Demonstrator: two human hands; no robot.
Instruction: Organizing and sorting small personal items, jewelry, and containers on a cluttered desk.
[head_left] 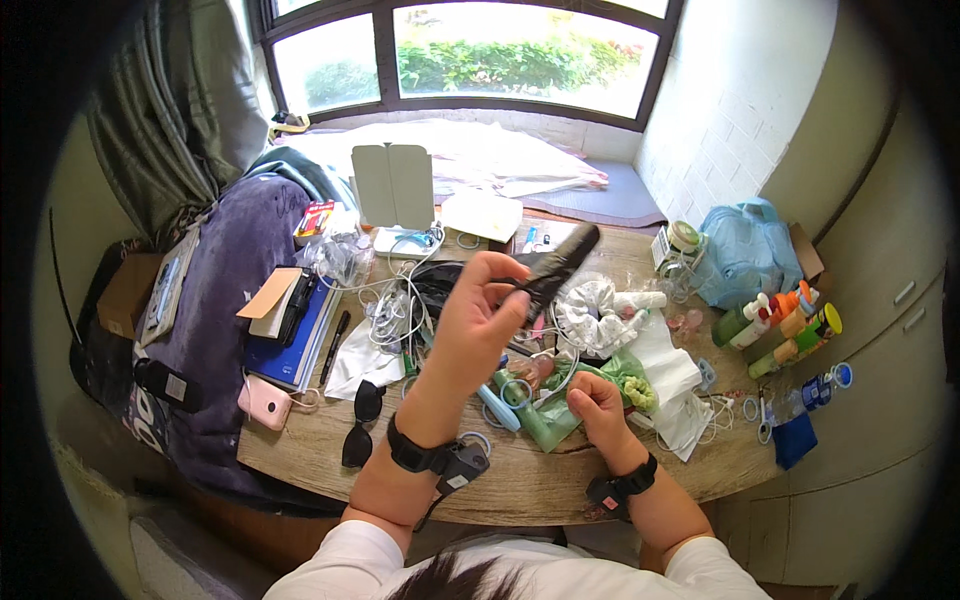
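Note:
My left hand (480,318) is raised over the middle of the table, its fingers closed round a long, black object (562,268). That object slants up and to the right; its exact kind is unclear. Lower and to the right, my right hand (600,408) has its fingers curled in, and whatever they may hold is hidden. It is beside a crumpled green plastic bag (555,418) and a pale green scrunchie (637,391). Beyond it lies a white patterned scrunchie (598,318). A light blue tube-like item (499,408) rests between my forearms.
Black sunglasses (360,425), a pink device (265,402) and a blue notebook (280,345) are on the left. A white folding mirror or stand (392,190) rises at the back. Several bottles (745,320) and a light blue bag (748,255) line the right. Tangled white cables (395,315) cross the middle.

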